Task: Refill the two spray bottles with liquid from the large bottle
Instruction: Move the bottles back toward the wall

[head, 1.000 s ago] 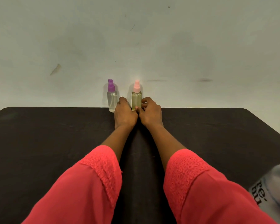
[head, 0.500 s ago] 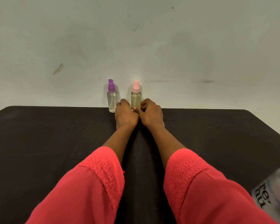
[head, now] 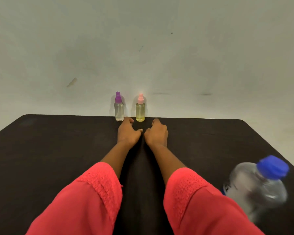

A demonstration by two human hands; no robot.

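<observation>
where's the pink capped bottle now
Head view: the pink-capped bottle stands at the far edge of the table, just right of the purple-capped bottle, beyond the left hand.

Wall [head: 143,39]: plain off-white with a grey-green cast, matte, filling the upper half, evenly lit with a softer bright patch low at centre just above the table's far edge. Marks on it: a pale slanted scuff [head: 71,82] at left, a short dark scratch [head: 140,48] near centre, a tiny speck [head: 171,33] higher right, and faint dark smears [head: 205,94] low right. Table [head: 49,158]: dark brown-black matte top, rounded far corners, far edge against the wall.
</observation>
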